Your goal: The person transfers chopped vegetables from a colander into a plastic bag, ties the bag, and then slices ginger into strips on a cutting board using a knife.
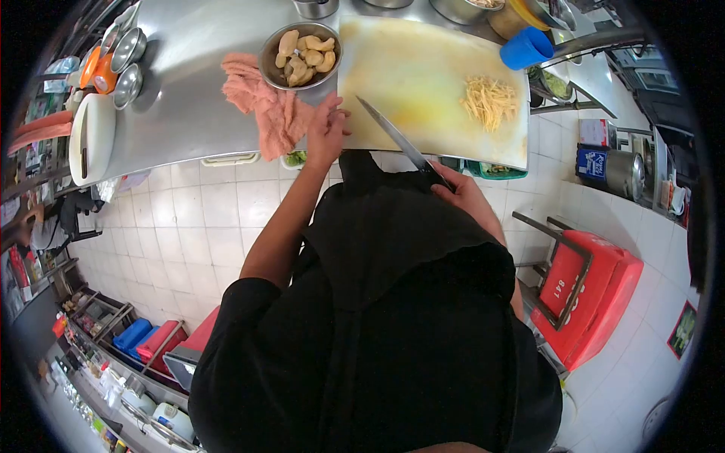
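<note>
My right hand (pixel 453 185) is wrapped round the handle of a long knife (pixel 393 134), whose blade points up and left over the near edge of a cutting board (pixel 408 75). My left hand (pixel 326 132) has its fingers apart at the board's left edge, beside a pink cloth (pixel 264 106). Above that hand stands a metal bowl (pixel 267 66) of peeled, pale, knobbly pieces (pixel 310 57). A pile of thin yellowish strips (pixel 489 102) lies on the right side of the board.
Small metal bowls (pixel 128 83) and a white round board (pixel 92 140) are at the table's left. A blue cup (pixel 526 49) is at the board's upper right corner. Below the table edge is a green basket (pixel 495 172); a red box (pixel 585 298) stands right.
</note>
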The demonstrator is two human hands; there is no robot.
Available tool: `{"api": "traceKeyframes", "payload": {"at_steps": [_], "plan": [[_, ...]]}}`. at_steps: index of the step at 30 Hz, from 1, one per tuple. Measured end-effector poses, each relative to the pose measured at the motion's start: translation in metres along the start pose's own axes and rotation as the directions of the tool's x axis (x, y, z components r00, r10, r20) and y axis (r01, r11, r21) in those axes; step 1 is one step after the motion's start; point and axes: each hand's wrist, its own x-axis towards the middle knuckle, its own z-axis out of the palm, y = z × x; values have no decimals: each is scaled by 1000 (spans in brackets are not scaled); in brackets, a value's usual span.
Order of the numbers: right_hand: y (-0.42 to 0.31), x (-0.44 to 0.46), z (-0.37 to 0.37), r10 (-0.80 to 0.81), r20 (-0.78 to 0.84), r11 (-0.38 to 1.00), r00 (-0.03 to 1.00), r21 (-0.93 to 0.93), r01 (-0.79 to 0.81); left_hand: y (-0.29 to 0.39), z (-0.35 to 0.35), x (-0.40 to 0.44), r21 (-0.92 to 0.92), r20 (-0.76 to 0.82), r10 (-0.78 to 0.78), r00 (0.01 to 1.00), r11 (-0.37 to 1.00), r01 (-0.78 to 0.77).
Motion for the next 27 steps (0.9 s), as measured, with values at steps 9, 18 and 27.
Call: {"api": "traceKeyframes", "payload": {"at_steps": [9, 18, 27], "plan": [[-16, -4, -3, -35, 63, 999, 997, 2, 35, 34, 7, 15, -666, 79, -273, 959, 701, 254], [2, -5, -13, 82, 30, 996, 996, 36, -83, 46, 10, 20, -734, 144, -313, 939, 603, 313], [7, -11, -14, 14, 8, 1000, 1000, 25, -14, 36, -27, 7, -584, -46, -427, 903, 745, 322]]}}
